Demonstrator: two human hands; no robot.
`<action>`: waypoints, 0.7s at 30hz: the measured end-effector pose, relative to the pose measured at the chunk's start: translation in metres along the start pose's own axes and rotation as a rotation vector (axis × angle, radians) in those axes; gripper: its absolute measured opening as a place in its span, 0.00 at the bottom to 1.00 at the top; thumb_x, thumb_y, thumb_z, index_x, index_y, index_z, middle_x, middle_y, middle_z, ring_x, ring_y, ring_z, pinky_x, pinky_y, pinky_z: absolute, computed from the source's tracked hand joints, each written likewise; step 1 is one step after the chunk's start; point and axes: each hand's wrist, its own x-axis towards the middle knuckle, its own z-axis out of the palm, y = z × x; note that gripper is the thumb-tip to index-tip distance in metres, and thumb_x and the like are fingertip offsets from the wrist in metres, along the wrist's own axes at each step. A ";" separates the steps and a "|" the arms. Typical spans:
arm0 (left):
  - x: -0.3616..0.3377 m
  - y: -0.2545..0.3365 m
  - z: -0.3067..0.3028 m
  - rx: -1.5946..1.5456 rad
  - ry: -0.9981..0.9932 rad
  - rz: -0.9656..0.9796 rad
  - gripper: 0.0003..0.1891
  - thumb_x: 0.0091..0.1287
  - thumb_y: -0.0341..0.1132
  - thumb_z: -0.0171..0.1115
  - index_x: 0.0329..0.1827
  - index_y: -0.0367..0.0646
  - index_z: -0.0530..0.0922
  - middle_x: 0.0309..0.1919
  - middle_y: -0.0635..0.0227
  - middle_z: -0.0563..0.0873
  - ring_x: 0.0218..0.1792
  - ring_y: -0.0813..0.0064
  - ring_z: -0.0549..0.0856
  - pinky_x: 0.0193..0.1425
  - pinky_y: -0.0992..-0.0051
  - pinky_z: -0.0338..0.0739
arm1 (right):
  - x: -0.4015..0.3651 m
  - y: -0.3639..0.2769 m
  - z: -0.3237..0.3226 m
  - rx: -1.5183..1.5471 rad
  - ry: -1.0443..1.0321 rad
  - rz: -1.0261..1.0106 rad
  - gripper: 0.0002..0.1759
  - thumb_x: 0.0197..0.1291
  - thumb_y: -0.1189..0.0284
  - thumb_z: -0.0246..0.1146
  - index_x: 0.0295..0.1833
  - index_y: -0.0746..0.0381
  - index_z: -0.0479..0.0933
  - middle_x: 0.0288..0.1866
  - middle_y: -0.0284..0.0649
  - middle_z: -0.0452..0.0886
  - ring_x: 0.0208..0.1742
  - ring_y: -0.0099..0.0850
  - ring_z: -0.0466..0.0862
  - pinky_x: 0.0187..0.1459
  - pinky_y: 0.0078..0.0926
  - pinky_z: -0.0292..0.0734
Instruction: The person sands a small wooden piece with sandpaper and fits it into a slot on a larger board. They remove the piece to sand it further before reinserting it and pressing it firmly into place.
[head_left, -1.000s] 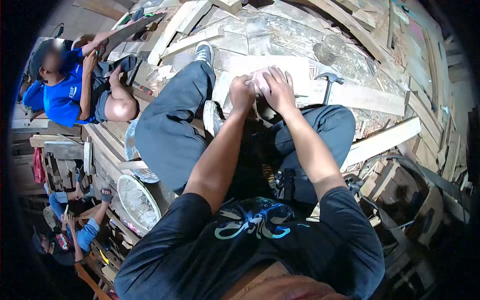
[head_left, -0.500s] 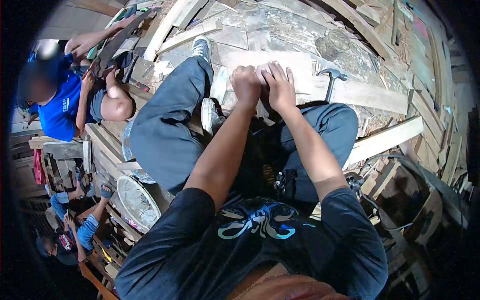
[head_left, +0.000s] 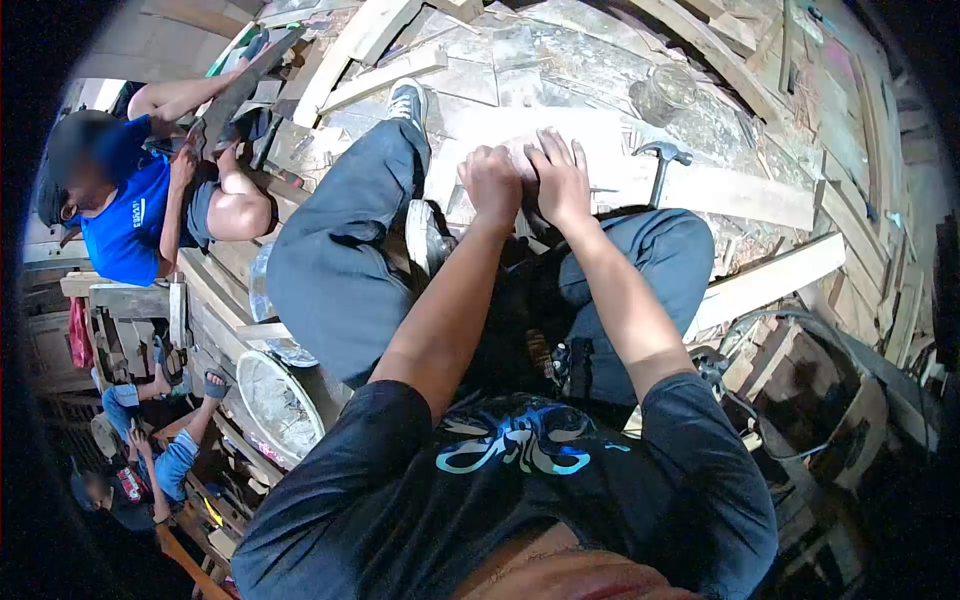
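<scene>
Now the left hand (head_left: 490, 185) is clenching tight, the right hand (head_left: 560, 182) pressing splayed on the board (head_left: 612, 140); steady pressure should help

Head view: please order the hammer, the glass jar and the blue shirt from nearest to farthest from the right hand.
1. Hammer, just right of the right hand.
2. Glass jar, farther up, beyond the hammer.
3. Blue shirt, far left.

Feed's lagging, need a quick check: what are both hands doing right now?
Left hand: closed in a fist at the pale plank; contents hidden.
Right hand: open, fingers spread, pressing flat on the same plank.
</scene>
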 end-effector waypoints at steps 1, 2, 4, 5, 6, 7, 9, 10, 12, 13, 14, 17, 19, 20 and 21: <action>0.001 -0.001 0.001 -0.018 0.034 0.024 0.09 0.62 0.34 0.57 0.36 0.42 0.85 0.36 0.54 0.85 0.43 0.52 0.82 0.51 0.56 0.71 | 0.001 -0.001 -0.001 0.011 0.005 0.001 0.26 0.56 0.78 0.56 0.62 0.57 0.78 0.73 0.47 0.70 0.78 0.41 0.64 0.78 0.49 0.50; 0.003 0.000 0.003 -0.039 0.069 0.050 0.09 0.63 0.33 0.55 0.35 0.42 0.84 0.35 0.53 0.84 0.42 0.52 0.81 0.50 0.56 0.70 | 0.001 -0.002 -0.002 0.020 0.013 0.002 0.25 0.57 0.77 0.55 0.62 0.56 0.78 0.73 0.47 0.70 0.78 0.40 0.64 0.78 0.50 0.50; 0.009 0.003 0.000 -0.049 0.084 0.109 0.09 0.63 0.33 0.54 0.33 0.42 0.83 0.34 0.53 0.83 0.41 0.53 0.81 0.49 0.56 0.69 | -0.001 0.001 0.004 0.050 0.043 -0.001 0.23 0.60 0.74 0.54 0.62 0.56 0.77 0.73 0.47 0.70 0.78 0.40 0.64 0.78 0.50 0.50; 0.012 0.002 -0.002 -0.038 0.064 0.136 0.09 0.63 0.33 0.54 0.33 0.41 0.83 0.33 0.53 0.83 0.41 0.53 0.81 0.49 0.56 0.69 | -0.001 0.003 0.007 0.022 0.040 -0.005 0.22 0.61 0.72 0.55 0.62 0.55 0.77 0.73 0.48 0.70 0.78 0.40 0.63 0.78 0.50 0.50; 0.012 0.000 -0.005 -0.028 0.041 0.162 0.09 0.63 0.33 0.54 0.33 0.41 0.83 0.33 0.53 0.83 0.40 0.53 0.81 0.49 0.56 0.69 | -0.001 0.001 0.004 0.016 0.030 -0.003 0.22 0.62 0.70 0.56 0.62 0.55 0.77 0.73 0.48 0.70 0.78 0.40 0.63 0.78 0.50 0.50; 0.007 -0.002 -0.005 -0.046 0.072 0.209 0.09 0.62 0.33 0.54 0.33 0.41 0.83 0.33 0.53 0.83 0.40 0.53 0.81 0.48 0.56 0.69 | -0.003 -0.002 0.000 0.012 0.014 0.000 0.21 0.63 0.68 0.57 0.62 0.55 0.77 0.73 0.47 0.70 0.78 0.40 0.63 0.78 0.50 0.51; 0.000 -0.012 -0.008 -0.070 0.144 0.314 0.08 0.61 0.33 0.55 0.33 0.41 0.82 0.32 0.53 0.83 0.39 0.53 0.81 0.47 0.56 0.69 | -0.004 -0.002 0.001 -0.029 0.027 -0.011 0.22 0.63 0.65 0.59 0.62 0.56 0.77 0.73 0.47 0.70 0.78 0.40 0.63 0.78 0.50 0.51; -0.004 -0.013 -0.009 -0.062 0.114 0.255 0.08 0.59 0.33 0.56 0.32 0.40 0.81 0.31 0.53 0.82 0.38 0.53 0.81 0.45 0.56 0.68 | -0.002 -0.002 0.001 -0.047 0.040 -0.019 0.22 0.63 0.63 0.60 0.62 0.56 0.77 0.73 0.47 0.70 0.78 0.40 0.63 0.78 0.50 0.51; -0.013 -0.020 -0.019 -0.040 -0.030 0.116 0.10 0.63 0.35 0.57 0.34 0.39 0.85 0.32 0.50 0.85 0.38 0.49 0.83 0.47 0.53 0.72 | -0.004 -0.006 0.001 -0.027 0.027 -0.005 0.24 0.62 0.61 0.62 0.63 0.56 0.77 0.73 0.47 0.70 0.78 0.39 0.64 0.77 0.50 0.52; -0.013 -0.020 -0.024 0.034 -0.086 0.083 0.11 0.63 0.35 0.58 0.35 0.39 0.85 0.32 0.49 0.86 0.39 0.49 0.85 0.48 0.53 0.73 | -0.003 -0.005 -0.001 -0.047 0.029 -0.022 0.25 0.62 0.61 0.63 0.63 0.57 0.77 0.73 0.47 0.70 0.78 0.39 0.64 0.77 0.50 0.52; -0.014 -0.020 -0.029 0.002 -0.118 -0.008 0.11 0.63 0.36 0.59 0.37 0.38 0.86 0.34 0.48 0.86 0.40 0.49 0.85 0.49 0.54 0.75 | -0.003 -0.006 -0.002 -0.013 0.038 -0.019 0.26 0.62 0.62 0.63 0.65 0.58 0.75 0.73 0.48 0.70 0.77 0.41 0.65 0.77 0.51 0.53; -0.010 -0.023 -0.045 -0.155 -0.128 -0.242 0.13 0.62 0.36 0.60 0.41 0.36 0.85 0.37 0.46 0.87 0.42 0.49 0.87 0.50 0.57 0.78 | -0.004 0.000 0.000 0.088 0.070 -0.034 0.25 0.61 0.64 0.64 0.64 0.58 0.76 0.74 0.49 0.69 0.76 0.45 0.66 0.76 0.54 0.53; -0.002 -0.035 -0.042 -0.335 -0.013 -0.337 0.13 0.63 0.34 0.59 0.43 0.33 0.84 0.37 0.44 0.87 0.40 0.46 0.86 0.47 0.57 0.80 | -0.005 0.000 -0.011 0.237 0.165 -0.040 0.26 0.60 0.67 0.65 0.65 0.59 0.75 0.74 0.52 0.67 0.75 0.50 0.65 0.75 0.55 0.53; 0.003 -0.042 -0.043 -0.426 -0.003 -0.376 0.14 0.65 0.34 0.58 0.45 0.33 0.84 0.41 0.42 0.87 0.45 0.47 0.87 0.52 0.61 0.79 | -0.007 0.000 -0.019 0.228 0.216 -0.005 0.27 0.60 0.68 0.66 0.65 0.60 0.74 0.73 0.52 0.68 0.74 0.51 0.66 0.75 0.55 0.54; 0.010 -0.049 -0.039 -0.430 0.004 -0.397 0.13 0.64 0.35 0.60 0.43 0.32 0.84 0.38 0.44 0.87 0.43 0.49 0.87 0.50 0.62 0.79 | -0.007 0.001 -0.028 0.219 0.274 0.025 0.27 0.59 0.69 0.66 0.65 0.60 0.74 0.73 0.52 0.68 0.73 0.52 0.67 0.74 0.54 0.55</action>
